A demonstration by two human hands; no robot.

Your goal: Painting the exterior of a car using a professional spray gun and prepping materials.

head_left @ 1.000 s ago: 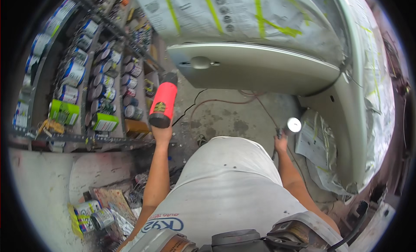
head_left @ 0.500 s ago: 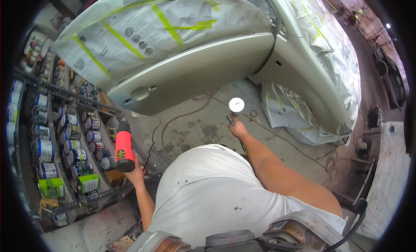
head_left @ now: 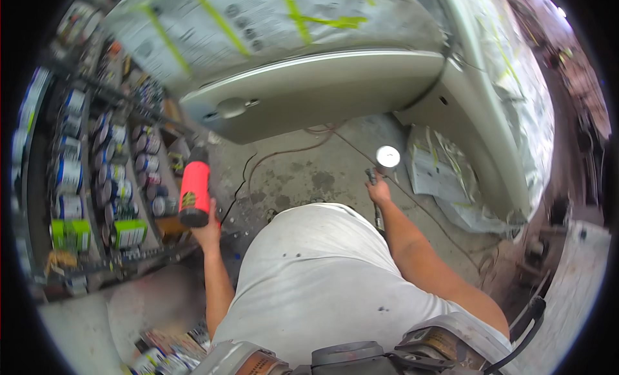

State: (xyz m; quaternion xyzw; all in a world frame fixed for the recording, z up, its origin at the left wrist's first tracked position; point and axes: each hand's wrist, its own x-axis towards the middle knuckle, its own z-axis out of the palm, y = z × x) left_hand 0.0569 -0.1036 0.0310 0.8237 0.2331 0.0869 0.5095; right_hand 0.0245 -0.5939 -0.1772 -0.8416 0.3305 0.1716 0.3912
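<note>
My left hand (head_left: 207,232) is closed round a red, black-ended handheld tool (head_left: 195,193) with a narrow dark nose. Its exact kind does not show. The tool is held up beside a rack of paint cans. Out to the right, my right hand (head_left: 380,191) grips a spray gun (head_left: 371,176) with a round, white-topped cup (head_left: 387,157). Beyond both hands stands a beige-green car door (head_left: 309,91), apart from the spray gun. Masking paper (head_left: 258,27) with bright yellow-green tape covers the window area above it.
At the left, a shelf rack (head_left: 97,259) holds several rows of cans. A reddish hose (head_left: 284,152) snakes over the stained concrete floor (head_left: 303,175). The front fender (head_left: 477,124) and wrinkled plastic sheeting (head_left: 525,117) stand at the right. A grey respirator (head_left: 348,354) fills the lower edge.
The whole view has shifted, so the door sits higher and farther right in it. Both hands keep their holds on the red tool and the spray gun.
</note>
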